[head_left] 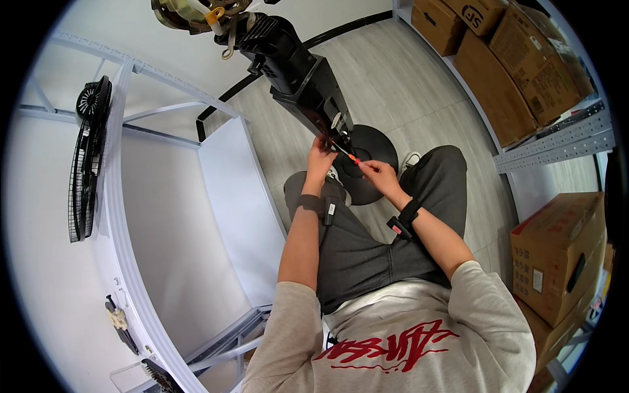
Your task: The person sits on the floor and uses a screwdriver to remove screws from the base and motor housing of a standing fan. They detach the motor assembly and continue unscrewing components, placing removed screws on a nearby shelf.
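r hand [380, 177], cntr of pic: thumb & fingertips together, clamped on the red handle of a screwdriver [355, 160]. its shaft points up-left to the low end of the black column [314, 95]; can't tell if the tip sits in a screw. l hand [320, 157], just left of it: fingers bent up at the column's lower end, touching; too small & partly hidden to tell if they're clamped or just resting. column runs tilted from upper cntr-left down to cntr, w/ a metal motor [187, 14] at its top, cut by the frame edge. round black base [383, 147] on the floor [406, 92], right behind the hands, btwn the feet.

edges/room: wht shelf [111, 203] edge curves down the left side, w/ a fan grille [85, 164] upper left; well apart from l hand. r side: boxes [495, 92] on a rack [557, 141] upper rt, more cartons [547, 255] lower rt. widest gap = floor strip btwn column & rack, upper cntr to rt. knees [445, 170] hem r hand in on its rt.
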Demonstrator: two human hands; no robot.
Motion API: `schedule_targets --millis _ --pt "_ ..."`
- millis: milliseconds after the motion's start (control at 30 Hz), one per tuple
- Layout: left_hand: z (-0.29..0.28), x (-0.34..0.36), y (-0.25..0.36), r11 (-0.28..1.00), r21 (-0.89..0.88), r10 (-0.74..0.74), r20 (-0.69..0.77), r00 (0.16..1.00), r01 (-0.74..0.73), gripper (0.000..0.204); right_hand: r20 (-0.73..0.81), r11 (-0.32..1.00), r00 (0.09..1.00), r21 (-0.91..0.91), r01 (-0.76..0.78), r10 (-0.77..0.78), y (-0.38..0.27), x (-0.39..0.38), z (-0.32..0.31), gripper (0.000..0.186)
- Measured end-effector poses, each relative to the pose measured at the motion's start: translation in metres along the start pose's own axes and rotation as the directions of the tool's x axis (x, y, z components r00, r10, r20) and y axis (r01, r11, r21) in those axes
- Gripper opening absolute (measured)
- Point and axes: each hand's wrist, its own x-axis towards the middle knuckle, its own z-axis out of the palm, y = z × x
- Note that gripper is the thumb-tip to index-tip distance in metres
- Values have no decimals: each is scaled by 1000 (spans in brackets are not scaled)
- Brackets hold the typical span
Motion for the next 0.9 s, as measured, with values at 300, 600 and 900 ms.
schedule_targets --millis 300,600,900 --pt "2 -1 2 999 16 -32 -20 999 32 64 -97 975 978 -148 167 -182 -3 -3 -2 25" --pt "4 -3 8 999 34 -26 17 1000 25 63 -130 979 979 -154 134 -155 2 3 -2 26" --pt "3 -1 7 998 42 -39 11 999 38 64 -87 981 981 -108 162 -172 8 13 -4 24"
